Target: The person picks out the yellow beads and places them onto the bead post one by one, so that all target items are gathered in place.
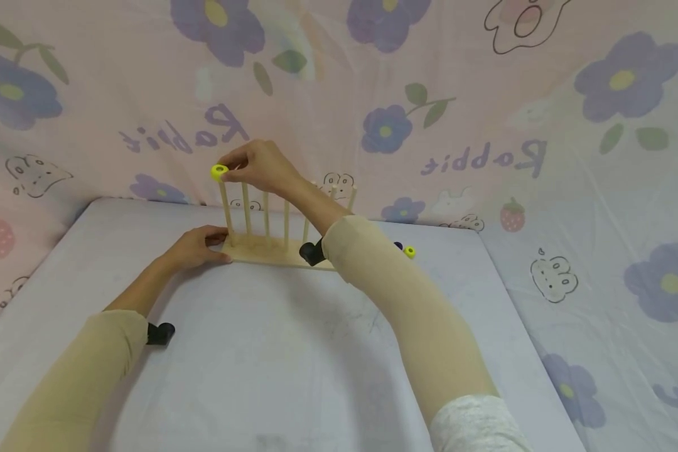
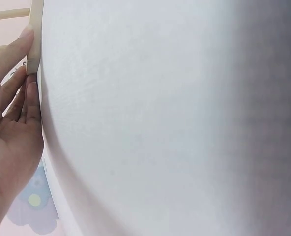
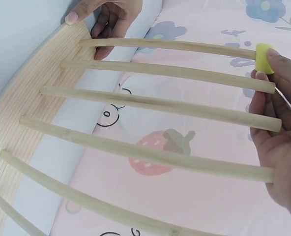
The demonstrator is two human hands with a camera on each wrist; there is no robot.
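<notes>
while my left hand [image 1: 198,246] grips the left end of the wooden base [image 1: 260,250], thumb at the front edge and fingers toward the back, my right hand [image 1: 265,166] pinches a yellow bead [image 1: 220,172] at the tip of the leftmost peg [image 1: 227,216]. right of my forearm, another yellow one [image 1: 410,252] lies beside a dark purple bead [image 1: 398,246] on the white table [image 1: 248,364].

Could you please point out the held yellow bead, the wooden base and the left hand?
Yellow bead [image 3: 261,60]: right wrist view, its side.
Wooden base [image 3: 25,98]: right wrist view, bare face.
Left hand [image 1: 193,248]: head view, its back.
</notes>
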